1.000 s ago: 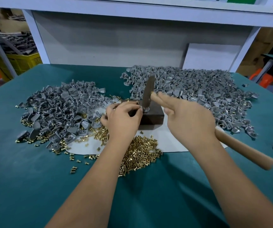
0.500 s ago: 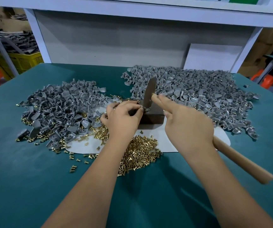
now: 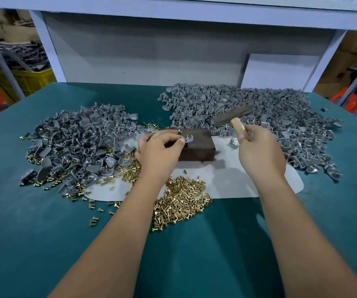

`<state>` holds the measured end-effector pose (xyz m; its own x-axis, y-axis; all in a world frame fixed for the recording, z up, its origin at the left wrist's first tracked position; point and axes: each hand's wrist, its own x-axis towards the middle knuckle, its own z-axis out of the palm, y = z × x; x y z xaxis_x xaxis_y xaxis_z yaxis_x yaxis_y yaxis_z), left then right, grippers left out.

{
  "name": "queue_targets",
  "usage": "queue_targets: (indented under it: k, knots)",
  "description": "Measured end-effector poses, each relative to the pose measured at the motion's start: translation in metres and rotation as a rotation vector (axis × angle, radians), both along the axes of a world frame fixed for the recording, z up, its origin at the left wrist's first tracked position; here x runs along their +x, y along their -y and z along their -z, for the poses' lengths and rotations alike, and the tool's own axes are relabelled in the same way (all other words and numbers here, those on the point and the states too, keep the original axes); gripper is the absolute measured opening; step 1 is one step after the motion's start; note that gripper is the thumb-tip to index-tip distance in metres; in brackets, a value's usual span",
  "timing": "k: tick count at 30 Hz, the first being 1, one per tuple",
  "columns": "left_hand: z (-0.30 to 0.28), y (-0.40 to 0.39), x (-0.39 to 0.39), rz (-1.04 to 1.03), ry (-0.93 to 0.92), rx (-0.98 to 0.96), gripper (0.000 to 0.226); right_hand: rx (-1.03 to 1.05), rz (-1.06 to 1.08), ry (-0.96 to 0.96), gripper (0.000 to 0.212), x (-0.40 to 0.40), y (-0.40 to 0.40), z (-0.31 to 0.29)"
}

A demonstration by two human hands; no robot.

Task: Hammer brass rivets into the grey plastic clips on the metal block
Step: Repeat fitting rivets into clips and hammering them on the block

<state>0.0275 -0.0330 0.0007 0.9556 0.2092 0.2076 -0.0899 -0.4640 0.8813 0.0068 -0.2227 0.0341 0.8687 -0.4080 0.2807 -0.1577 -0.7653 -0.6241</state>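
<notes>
Grey clips (image 3: 80,138), brass rivets (image 3: 181,201), teal tabletop (image 3: 44,233)

My hammer (image 3: 233,117) has a pale wooden handle and a dull dark metal head. The block (image 3: 196,145) is matt brown metal; the rivets (image 3: 179,203) gleam brassy, and the clips (image 3: 80,138) are matt grey plastic.

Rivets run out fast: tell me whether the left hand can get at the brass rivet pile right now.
Probably yes: the brass rivet pile lies uncovered just beside the left forearm, but the left hand is pinching a grey clip on the metal block.
</notes>
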Motion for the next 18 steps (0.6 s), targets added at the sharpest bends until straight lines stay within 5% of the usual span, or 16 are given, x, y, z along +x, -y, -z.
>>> queue_targets:
  k: [5, 11, 15, 18]
  knots:
    - [-0.003, -0.001, -0.002, 0.02, -0.017, -0.034, 0.021, -0.168, 0.045, -0.166, 0.017, 0.003, 0.003, 0.017]
    - [-0.006, -0.002, -0.006, 0.056, -0.027, -0.086, 0.018, -0.494, 0.084, -0.007, 0.026, 0.002, -0.007, 0.022]
    - [-0.007, -0.002, -0.006, 0.051, -0.018, -0.083, 0.017, -0.316, -0.059, 0.329, 0.025, 0.002, -0.015, 0.018]
    - [-0.007, -0.002, -0.008, 0.056, 0.0, -0.111, 0.02, -0.207, -0.235, 0.369, 0.035, -0.002, -0.042, 0.019]
